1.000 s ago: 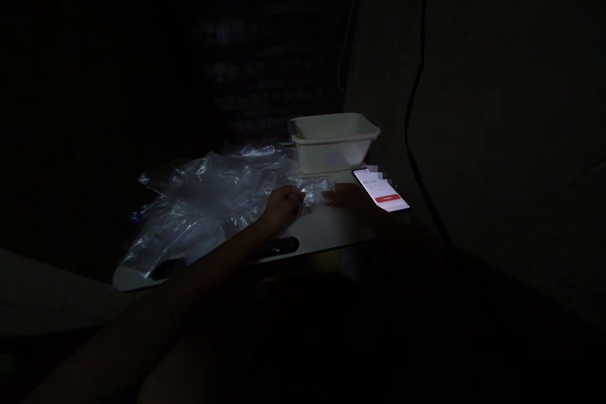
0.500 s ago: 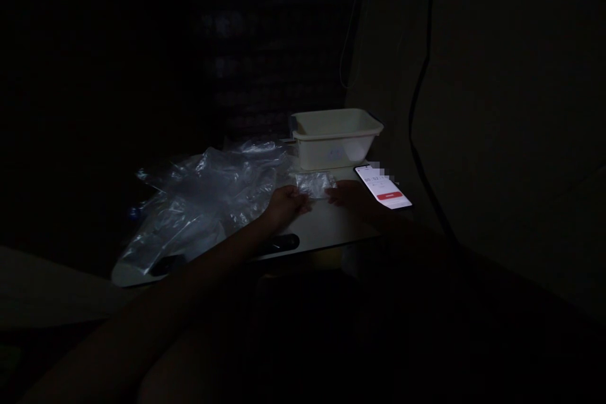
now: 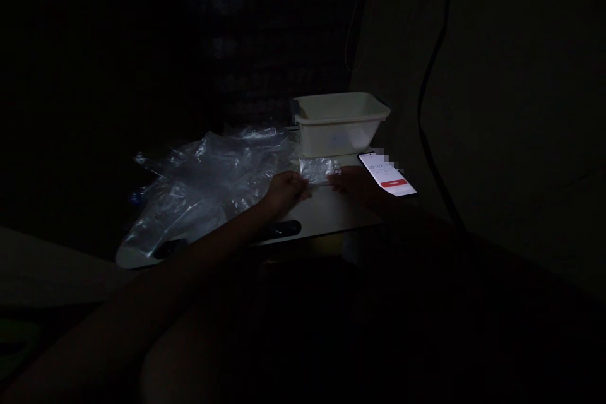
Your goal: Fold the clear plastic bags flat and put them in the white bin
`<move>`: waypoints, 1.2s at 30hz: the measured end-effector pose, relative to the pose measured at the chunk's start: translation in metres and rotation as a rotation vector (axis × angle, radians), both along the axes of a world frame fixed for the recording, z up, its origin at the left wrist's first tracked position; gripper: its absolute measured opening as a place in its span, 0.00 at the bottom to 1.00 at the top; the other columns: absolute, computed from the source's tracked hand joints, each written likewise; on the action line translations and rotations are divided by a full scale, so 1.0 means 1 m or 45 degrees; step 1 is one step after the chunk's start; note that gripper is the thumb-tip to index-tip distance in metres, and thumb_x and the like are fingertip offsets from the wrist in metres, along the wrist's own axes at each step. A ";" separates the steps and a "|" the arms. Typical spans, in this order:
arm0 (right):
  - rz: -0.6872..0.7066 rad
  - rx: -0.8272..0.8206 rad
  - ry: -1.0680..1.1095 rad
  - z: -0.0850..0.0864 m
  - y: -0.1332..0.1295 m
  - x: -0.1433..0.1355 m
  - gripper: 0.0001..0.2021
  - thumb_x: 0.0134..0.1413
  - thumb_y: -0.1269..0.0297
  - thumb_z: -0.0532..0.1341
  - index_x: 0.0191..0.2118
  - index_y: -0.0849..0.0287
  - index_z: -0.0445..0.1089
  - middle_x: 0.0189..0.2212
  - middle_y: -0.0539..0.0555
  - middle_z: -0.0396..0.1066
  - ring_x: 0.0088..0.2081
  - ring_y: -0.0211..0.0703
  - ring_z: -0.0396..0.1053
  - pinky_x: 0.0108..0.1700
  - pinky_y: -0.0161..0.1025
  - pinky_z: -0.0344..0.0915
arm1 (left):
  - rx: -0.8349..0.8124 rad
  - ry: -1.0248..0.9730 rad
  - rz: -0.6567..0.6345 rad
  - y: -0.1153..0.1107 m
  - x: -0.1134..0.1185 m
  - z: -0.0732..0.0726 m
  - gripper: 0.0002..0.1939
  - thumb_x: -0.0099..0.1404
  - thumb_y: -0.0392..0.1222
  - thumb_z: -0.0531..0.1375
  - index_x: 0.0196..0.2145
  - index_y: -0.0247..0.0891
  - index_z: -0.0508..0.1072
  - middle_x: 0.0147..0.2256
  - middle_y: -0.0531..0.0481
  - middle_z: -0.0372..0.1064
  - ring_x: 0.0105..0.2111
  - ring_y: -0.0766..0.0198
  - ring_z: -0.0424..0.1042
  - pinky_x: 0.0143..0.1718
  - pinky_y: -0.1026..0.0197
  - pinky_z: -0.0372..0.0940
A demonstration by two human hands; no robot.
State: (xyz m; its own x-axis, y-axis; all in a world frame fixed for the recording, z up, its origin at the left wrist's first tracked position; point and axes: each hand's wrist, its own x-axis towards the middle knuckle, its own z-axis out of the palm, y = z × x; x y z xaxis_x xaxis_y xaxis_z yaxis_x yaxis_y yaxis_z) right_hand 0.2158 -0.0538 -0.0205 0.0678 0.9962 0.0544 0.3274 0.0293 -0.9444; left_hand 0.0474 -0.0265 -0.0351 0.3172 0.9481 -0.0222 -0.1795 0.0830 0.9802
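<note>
A small folded clear plastic bag (image 3: 320, 170) is stretched between my two hands, just in front of the cream bin. My left hand (image 3: 286, 190) is closed on its left side, fingers pinched at the lower corner. At the right side, my right hand (image 3: 346, 180) grips the opposite edge; it is very dark, so its fingers show only in part. To the left of my hands, a loose heap of clear plastic bags (image 3: 213, 170) spreads over the white table (image 3: 331, 218).
The cream plastic bin (image 3: 341, 132) stands at the table's back. A phone (image 3: 388, 175) with a lit timer screen lies at the right. A dark oblong slot (image 3: 286, 228) is near the front edge. A black cable (image 3: 423, 120) hangs along the right wall.
The whole view has shifted slightly, so the table and bin sit higher in the picture. My hands keep hold of the folded plastic bag in nearly the same place.
</note>
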 end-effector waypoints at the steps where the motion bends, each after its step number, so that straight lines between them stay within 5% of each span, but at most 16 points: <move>1: 0.006 0.013 -0.011 -0.001 0.001 0.001 0.09 0.39 0.62 0.59 0.20 0.63 0.64 0.14 0.47 0.63 0.18 0.30 0.60 0.22 0.29 0.57 | -0.001 -0.008 0.007 0.000 0.000 0.000 0.08 0.47 0.33 0.59 0.20 0.34 0.60 0.14 0.58 0.59 0.12 0.75 0.60 0.17 0.69 0.57; 7: 0.030 0.051 0.008 -0.006 0.004 0.002 0.09 0.40 0.61 0.57 0.20 0.62 0.63 0.14 0.47 0.63 0.19 0.30 0.60 0.22 0.29 0.57 | 0.008 0.031 0.018 -0.005 -0.001 0.006 0.04 0.49 0.32 0.57 0.21 0.33 0.62 0.14 0.56 0.61 0.14 0.74 0.61 0.19 0.69 0.58; 12: 0.015 0.109 -0.001 0.005 0.005 0.002 0.10 0.38 0.60 0.58 0.19 0.63 0.63 0.14 0.47 0.62 0.18 0.30 0.59 0.22 0.30 0.56 | 0.099 0.204 0.105 0.001 -0.007 0.025 0.03 0.50 0.36 0.55 0.22 0.33 0.65 0.16 0.56 0.62 0.15 0.72 0.62 0.20 0.68 0.59; 19: -0.102 0.172 0.253 0.042 0.019 0.013 0.11 0.36 0.58 0.59 0.19 0.62 0.64 0.15 0.46 0.62 0.18 0.30 0.59 0.22 0.30 0.55 | 0.527 0.400 0.454 0.058 -0.007 0.062 0.05 0.48 0.39 0.54 0.25 0.35 0.66 0.24 0.53 0.64 0.24 0.68 0.66 0.27 0.65 0.60; 24: -0.246 0.317 0.416 0.072 0.050 0.026 0.11 0.33 0.59 0.61 0.18 0.62 0.63 0.13 0.45 0.61 0.17 0.29 0.57 0.20 0.29 0.53 | 0.373 0.545 0.636 0.096 0.017 0.080 0.09 0.48 0.45 0.57 0.23 0.36 0.65 0.26 0.50 0.66 0.32 0.61 0.66 0.29 0.63 0.59; 29: -0.283 0.389 0.439 0.104 0.088 0.039 0.08 0.35 0.63 0.61 0.19 0.63 0.63 0.14 0.45 0.62 0.17 0.27 0.57 0.19 0.28 0.52 | 0.026 0.431 0.469 0.111 0.035 0.076 0.09 0.50 0.45 0.56 0.26 0.36 0.65 0.29 0.46 0.67 0.30 0.60 0.67 0.24 0.63 0.60; 36: -0.387 -0.018 -0.068 0.112 0.129 0.043 0.10 0.41 0.73 0.56 0.14 0.62 0.60 0.09 0.43 0.56 0.12 0.26 0.53 0.16 0.27 0.50 | 0.109 0.436 0.458 0.106 0.037 0.058 0.08 0.50 0.41 0.55 0.28 0.35 0.63 0.27 0.48 0.65 0.29 0.63 0.67 0.24 0.65 0.62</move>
State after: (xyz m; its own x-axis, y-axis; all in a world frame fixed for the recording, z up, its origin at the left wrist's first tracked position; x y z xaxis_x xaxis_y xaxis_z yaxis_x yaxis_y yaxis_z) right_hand 0.2584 0.0756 0.0919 0.3600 0.9315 0.0519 0.3682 -0.0907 -0.9253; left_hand 0.0846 0.0795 0.0230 -0.0423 0.9990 0.0150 0.1514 -0.0085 0.9884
